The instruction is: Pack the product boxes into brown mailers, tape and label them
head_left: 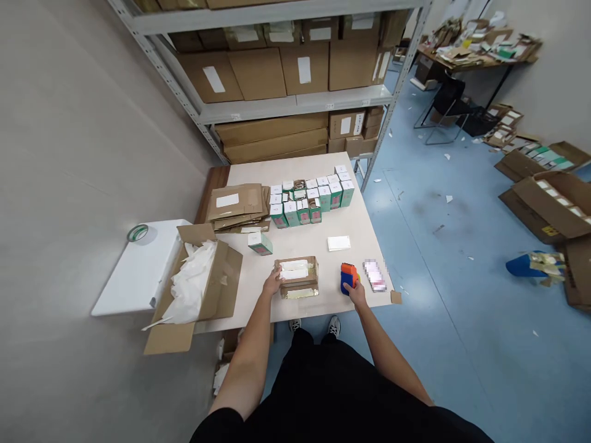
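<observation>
Room: stockroom with a pale table [305, 249] on a blue floor [443, 258], seen from above.
Left hand [272, 284]: laid spread against the left end of the box [298, 277], fingertips touching its top edge, not clasped round it.
Right hand [356, 293]: right of the box, touching the near end of the dispenser [348, 277]; too small to tell whether the fingers wrap it.
Box: brown, with a white label on top, flat on the table near its front edge, between the two hands.
Dispenser: orange and blue, just right of the box and apart from it.
Blurred item [375, 275]: further right of the box, just past the dispenser.
Card [338, 243]: white, behind the box and to its right.
Single pack [260, 243]: green and white, lying on its side behind the box, to its left.
Pack rows [314, 200]: green and white, upright, well behind the box.
Flat cartons [237, 206]: stacked left of the rows, behind the box.
Open carton [198, 289]: left of the box, hanging over the table edge, full of white paper.
Tape roll [137, 232]: far left of the box, on a white board [129, 277].
Rack [286, 101]: behind the table, loaded with brown cartons.
Floor cartons [545, 197]: open, far right of the box, with paper scraps scattered about.
</observation>
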Demonstrator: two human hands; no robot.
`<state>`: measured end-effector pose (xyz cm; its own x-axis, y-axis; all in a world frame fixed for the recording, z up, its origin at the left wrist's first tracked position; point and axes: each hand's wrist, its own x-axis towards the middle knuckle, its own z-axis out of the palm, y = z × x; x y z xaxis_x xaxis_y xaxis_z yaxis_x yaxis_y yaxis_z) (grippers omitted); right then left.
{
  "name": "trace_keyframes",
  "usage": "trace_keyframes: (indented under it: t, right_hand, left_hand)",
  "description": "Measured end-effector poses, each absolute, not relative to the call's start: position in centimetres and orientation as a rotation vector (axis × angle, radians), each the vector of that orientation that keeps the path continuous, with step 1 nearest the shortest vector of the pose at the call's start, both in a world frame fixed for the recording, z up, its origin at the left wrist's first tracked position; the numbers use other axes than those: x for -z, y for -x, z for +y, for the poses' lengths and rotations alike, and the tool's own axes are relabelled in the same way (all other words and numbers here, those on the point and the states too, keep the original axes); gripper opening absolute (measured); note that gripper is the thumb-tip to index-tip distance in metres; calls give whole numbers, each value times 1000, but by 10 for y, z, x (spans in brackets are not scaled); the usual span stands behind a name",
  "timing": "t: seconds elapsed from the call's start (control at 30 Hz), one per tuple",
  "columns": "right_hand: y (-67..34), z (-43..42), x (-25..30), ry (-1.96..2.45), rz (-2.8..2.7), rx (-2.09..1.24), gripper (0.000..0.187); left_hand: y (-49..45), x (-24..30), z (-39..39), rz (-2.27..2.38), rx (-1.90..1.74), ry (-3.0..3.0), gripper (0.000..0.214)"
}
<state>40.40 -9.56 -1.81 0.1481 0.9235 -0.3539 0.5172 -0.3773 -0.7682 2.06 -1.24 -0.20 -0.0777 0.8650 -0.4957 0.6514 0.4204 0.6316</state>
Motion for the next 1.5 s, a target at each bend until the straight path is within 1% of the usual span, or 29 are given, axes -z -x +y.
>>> trace_keyframes:
  t: [0.1, 0.27, 0.33, 0.43, 0.57, 0.67, 0.77, 0.87, 0.93, 1.0, 1.07, 1.33, 1.47, 1.5]
  right_hand:
    - [-377, -82, -6, 1788, -1267, -1250, 60]
    - [-317, -41, -48, 1389, -1427, -1383, 53]
    - [-292, -28, -57, 1285, -1493, -1457, 51]
    - [-261, -22, -57, 1209, -1518, -1580, 51]
    - [-244, -28, -43, 1223, -1490, -1635, 50]
    - [-244, -32, -39, 1280, -1500, -1621, 50]
    - [-244, -34, -41, 1360, -1532, -1601, 49]
    - [-242, -35, -44, 1421, -1528, -1597, 46]
    - [-239, -37, -45, 1409, -1487, -1598, 46]
    - [-237, -40, -44, 1364, -1427, -1606, 46]
    - [-234, -42, -43, 1336, -1376, -1604, 45]
    - [-235, -46, -45, 1365, -1359, -1576, 37]
    - [-236, -44, -46, 1374, -1392, -1583, 35]
    - [-236, -44, -45, 1366, -1399, -1581, 35]
  left_hand:
    - [-22, 1, -13, 1793, -325, -1284, 67]
    - [-27, 5, -15, 1808, -396, -1255, 62]
    - [-29, 7, -18, 1800, -429, -1265, 61]
    - [-30, 7, -26, 1802, -502, -1302, 54]
    - [-25, 4, -41, 1811, -534, -1394, 46]
    - [-21, -3, -43, 1868, -539, -1472, 46]
    - [-18, -18, -26, 1883, -629, -1476, 46]
    - [-20, -38, 7, 1746, -694, -1451, 41]
    - [-26, -50, 31, 1643, -619, -1449, 44]
    - [-34, -60, 53, 1587, -405, -1459, 51]
    - [-44, -64, 69, 1550, -295, -1463, 51]
    - [-65, -63, 92, 1454, -153, -1436, 35]
    - [-61, -65, 91, 1395, -189, -1425, 10]
    - [-61, -66, 91, 1387, -202, -1425, 8]
